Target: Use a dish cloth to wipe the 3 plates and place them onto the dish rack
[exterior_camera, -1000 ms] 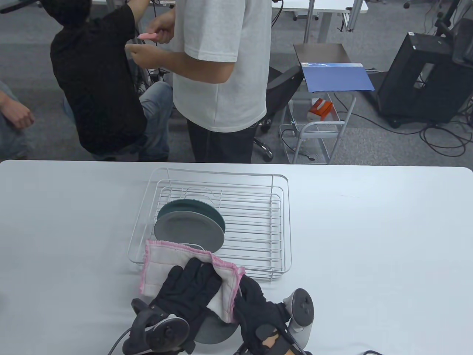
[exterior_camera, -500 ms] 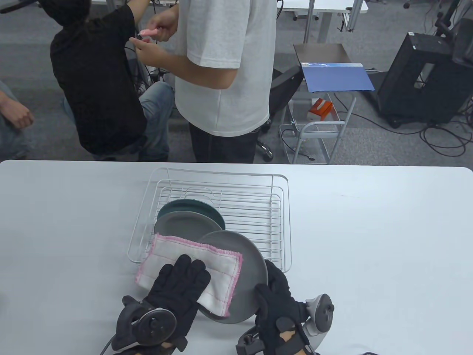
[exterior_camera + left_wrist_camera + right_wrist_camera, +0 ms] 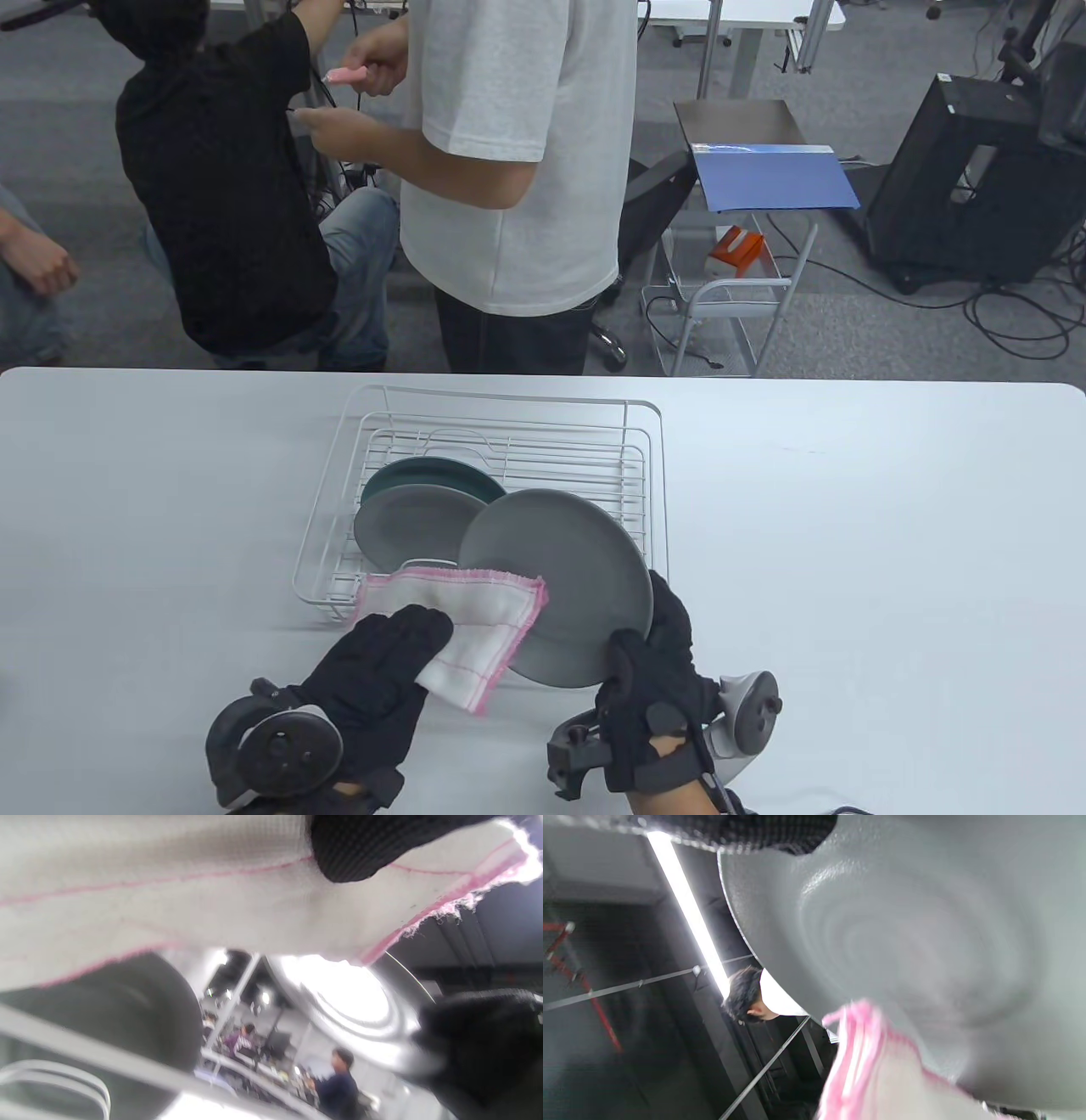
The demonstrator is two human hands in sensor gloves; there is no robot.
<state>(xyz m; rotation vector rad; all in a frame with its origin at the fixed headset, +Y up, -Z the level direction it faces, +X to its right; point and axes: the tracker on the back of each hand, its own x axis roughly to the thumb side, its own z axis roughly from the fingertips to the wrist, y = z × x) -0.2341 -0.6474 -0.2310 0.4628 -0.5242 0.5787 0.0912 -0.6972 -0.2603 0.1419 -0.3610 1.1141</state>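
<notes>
My right hand (image 3: pixel 646 632) grips the lower right rim of a grey plate (image 3: pixel 556 586) and holds it tilted above the near right part of the white wire dish rack (image 3: pixel 649 475). The same grey plate (image 3: pixel 925 942) fills the right wrist view. My left hand (image 3: pixel 382 671) pinches the white, pink-edged dish cloth (image 3: pixel 458 615), whose far edge overlaps the plate's left side. In the left wrist view a fingertip presses into the dish cloth (image 3: pixel 169 899). A teal plate (image 3: pixel 428 474) and another grey plate (image 3: pixel 411 522) lean in the rack's left half.
The rack stands mid-table, and its right half holds only bare wires. Two people (image 3: pixel 509 170) stand and crouch just beyond the table's far edge. A small cart with a blue folder (image 3: pixel 776 178) sits further back on the right.
The right hand has lifted the grey plate away from me and tilted it over the rack. The left hand has drawn back towards the near edge with the cloth, which has slid off most of the plate.
</notes>
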